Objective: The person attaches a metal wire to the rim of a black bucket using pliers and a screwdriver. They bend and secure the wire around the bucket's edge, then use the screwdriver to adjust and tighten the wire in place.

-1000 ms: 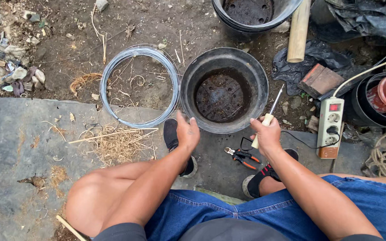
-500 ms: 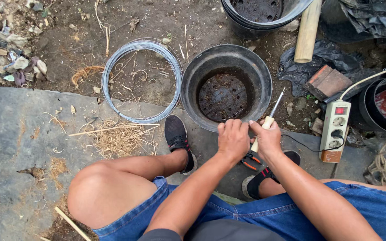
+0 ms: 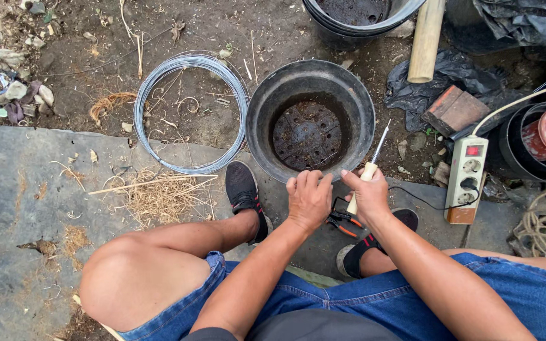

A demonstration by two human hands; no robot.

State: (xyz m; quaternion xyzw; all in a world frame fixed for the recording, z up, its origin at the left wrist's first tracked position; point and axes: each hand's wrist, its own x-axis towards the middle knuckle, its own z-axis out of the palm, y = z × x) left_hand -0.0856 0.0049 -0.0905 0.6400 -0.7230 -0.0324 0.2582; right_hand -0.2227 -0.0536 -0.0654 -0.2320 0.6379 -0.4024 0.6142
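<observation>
Pot (image 3: 349, 95): black, perforated base, on the ground between the feet.
Left hand (image 3: 309, 197): fingers curled over the near rim.
Right hand (image 3: 368, 192): fingers clasp a soldering iron (image 3: 369, 165).
Risk: hot tip could burn the left hand close beside it.

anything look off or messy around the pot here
The black pot sits upright, its base full of holes, which look regular, not damage. Oddities: dry straw scattered over the concrete slab, and pliers lying on the ground between the feet, beneath the right hand.
</observation>
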